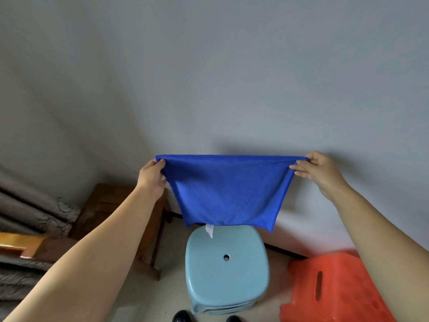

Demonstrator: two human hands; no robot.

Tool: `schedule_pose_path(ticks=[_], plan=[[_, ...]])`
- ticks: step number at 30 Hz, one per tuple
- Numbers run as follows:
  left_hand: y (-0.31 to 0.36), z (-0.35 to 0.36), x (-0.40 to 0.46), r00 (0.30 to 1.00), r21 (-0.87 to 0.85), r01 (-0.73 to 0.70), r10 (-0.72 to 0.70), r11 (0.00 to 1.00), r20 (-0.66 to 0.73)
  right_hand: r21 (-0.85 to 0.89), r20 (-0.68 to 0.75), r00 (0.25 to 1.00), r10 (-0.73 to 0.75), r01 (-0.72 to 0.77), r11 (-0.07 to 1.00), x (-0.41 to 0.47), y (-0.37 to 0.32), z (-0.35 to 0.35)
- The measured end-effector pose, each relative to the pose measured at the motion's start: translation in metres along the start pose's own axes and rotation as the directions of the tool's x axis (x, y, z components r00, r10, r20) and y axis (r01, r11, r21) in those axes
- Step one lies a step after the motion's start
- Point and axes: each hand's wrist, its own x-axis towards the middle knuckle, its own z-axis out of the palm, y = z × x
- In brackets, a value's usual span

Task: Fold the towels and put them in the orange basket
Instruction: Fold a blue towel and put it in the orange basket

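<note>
Reaching up from the near edge on two bare forearms, pinching a blue towel [226, 189] by its top corners: left hand [152, 175] with fingers [161, 164] clamped together over the left corner, right hand [321, 173] with fingertips [299, 169] closed on the right corner. Pulling outward, judging by the taut top edge, probably to square the cloth before the next fold. Hanging in the air in front of the far wall [209, 77], above a pale blue stool [226, 268], long axis running left to right, lower edge pointing down, a small white label [209, 230] dangling below it. Appearing already doubled once, though hard to confirm. Waiting at the near right, the orange basket [334, 291], well apart from the towel, its contents hidden. Standing at the left, a wooden stand [111, 205] beside grey curtains [30, 212].
</note>
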Motion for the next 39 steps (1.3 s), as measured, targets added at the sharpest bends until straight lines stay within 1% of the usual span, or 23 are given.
schedule_pose_path(ticks=[3, 6, 8, 11, 15, 20, 25, 27, 29, 31, 33, 36, 39], plan=[[-0.004, 0.001, 0.014, 1.000, -0.028, -0.002, 0.003, 1.000, 0.015, 0.024, 0.000, 1.000, 0.012, -0.012, 1.000, 0.008, 0.005, 0.006], [-0.010, -0.004, 0.006, 0.997, -0.039, -0.016, 0.019, 0.999, 0.071, 0.025, 0.010, 1.000, 0.026, -0.027, 0.999, -0.001, 0.013, 0.004], [-0.020, -0.016, -0.002, 0.995, -0.024, 0.000, 0.002, 1.000, 0.095, 0.006, 0.052, 0.997, 0.051, -0.051, 0.999, -0.011, 0.023, 0.000], [-0.049, -0.043, -0.013, 0.994, -0.001, 0.046, -0.045, 0.999, 0.099, -0.045, 0.116, 0.985, 0.126, -0.122, 0.992, -0.026, 0.049, -0.007], [-0.097, -0.073, -0.033, 0.990, 0.068, 0.140, -0.140, 0.988, -0.003, -0.190, 0.179, 0.953, 0.246, -0.211, 0.959, -0.050, 0.092, -0.010], [-0.166, -0.112, -0.063, 0.958, 0.211, 0.272, -0.244, 0.939, -0.152, -0.329, 0.239, 0.874, 0.422, -0.336, 0.882, -0.093, 0.152, -0.015], [-0.219, -0.140, -0.089, 0.917, 0.330, 0.393, -0.343, 0.858, -0.201, -0.552, 0.246, 0.789, 0.563, -0.364, 0.750, -0.121, 0.208, -0.014], [-0.236, -0.148, -0.084, 0.902, 0.386, 0.430, -0.373, 0.816, -0.216, -0.588, 0.235, 0.760, 0.606, -0.386, 0.711, -0.120, 0.226, -0.006], [-0.244, -0.149, -0.072, 0.894, 0.424, 0.449, -0.394, 0.787, -0.215, -0.590, 0.203, 0.750, 0.630, -0.420, 0.690, -0.112, 0.238, 0.004], [-0.254, -0.144, -0.049, 0.896, 0.452, 0.443, -0.397, 0.774, -0.198, -0.574, 0.154, 0.760, 0.631, -0.451, 0.683, -0.090, 0.255, 0.014], [-0.259, -0.135, -0.020, 0.909, 0.469, 0.417, -0.370, 0.778, -0.194, -0.568, 0.079, 0.788, 0.610, -0.468, 0.677, -0.065, 0.272, 0.025], [-0.270, -0.117, 0.027, 0.925, 0.484, 0.381, -0.321, 0.788, -0.205, -0.629, 0.005, 0.840, 0.543, -0.420, 0.654, -0.030, 0.304, 0.040], [-0.279, -0.097, 0.063, 0.934, 0.521, 0.355, -0.281, 0.776, -0.219, -0.684, -0.058, 0.874, 0.483, -0.387, 0.619, -0.004, 0.326, 0.052]])
